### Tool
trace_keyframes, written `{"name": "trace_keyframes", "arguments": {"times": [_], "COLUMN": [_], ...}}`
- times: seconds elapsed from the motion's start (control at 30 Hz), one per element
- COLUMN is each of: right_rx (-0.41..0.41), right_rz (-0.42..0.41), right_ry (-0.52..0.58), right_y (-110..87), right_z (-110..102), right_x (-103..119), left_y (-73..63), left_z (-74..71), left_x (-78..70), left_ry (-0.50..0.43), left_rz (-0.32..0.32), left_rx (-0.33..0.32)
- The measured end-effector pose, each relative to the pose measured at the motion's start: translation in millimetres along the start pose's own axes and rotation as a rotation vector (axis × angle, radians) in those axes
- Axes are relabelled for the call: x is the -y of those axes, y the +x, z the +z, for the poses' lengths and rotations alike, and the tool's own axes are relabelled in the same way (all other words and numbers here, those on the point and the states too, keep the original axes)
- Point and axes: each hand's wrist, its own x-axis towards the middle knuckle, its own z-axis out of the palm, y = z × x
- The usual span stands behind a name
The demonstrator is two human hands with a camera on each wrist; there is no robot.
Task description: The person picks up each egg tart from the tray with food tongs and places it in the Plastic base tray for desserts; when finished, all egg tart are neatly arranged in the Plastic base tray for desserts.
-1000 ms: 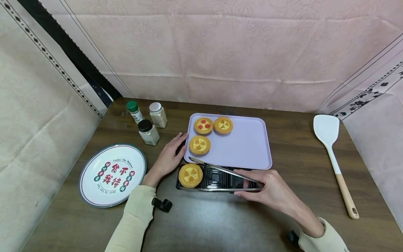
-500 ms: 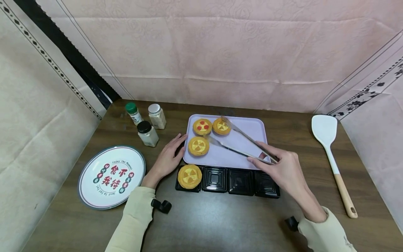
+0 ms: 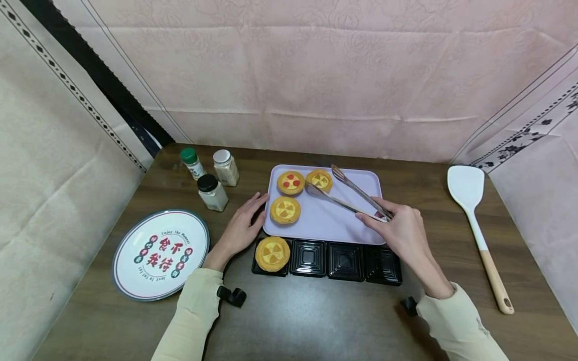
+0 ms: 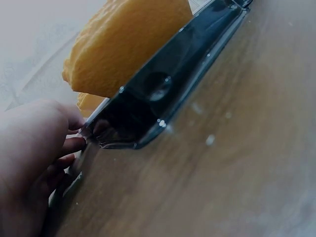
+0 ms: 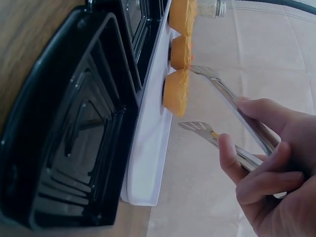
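Note:
My right hand grips a pair of metal tongs over the lavender tray. The spread tips of the tongs stand on either side of the back-right tart, which has yellow wedges on top. Beside it sits a tart with red spots, and a yellow-wedged tart lies in front. My left hand rests at the tray's left edge, fingers extended. Another tart fills the leftmost compartment of the black divided tray; its other compartments hold nothing. The left wrist view shows my left fingertips right at the black tray's corner.
A round white plate with red lettering lies left of my left arm. Three seasoning jars stand at the back left. On the right lies a white spatula with a wooden handle. Patterned cloth hangs behind the table.
My right hand has carried the tongs up from the black tray to the lavender tray. Their tips first reached over the tarts, then shifted right around the back-right tart. My left hand stays in place.

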Motion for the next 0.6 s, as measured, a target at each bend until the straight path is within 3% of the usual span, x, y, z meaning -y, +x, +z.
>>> {"name": "trace_keyframes", "arguments": {"times": [0.6], "right_rx": [0.049], "right_rz": [0.012], "right_ry": [-0.004], "right_y": [3.7], "right_z": [4.4], "right_x": [-4.4], "left_y": [0.2], "left_z": [-0.7], "left_x": [0.5], "left_ry": [0.000], "left_rz": [0.005], "left_rx": [0.007]}}
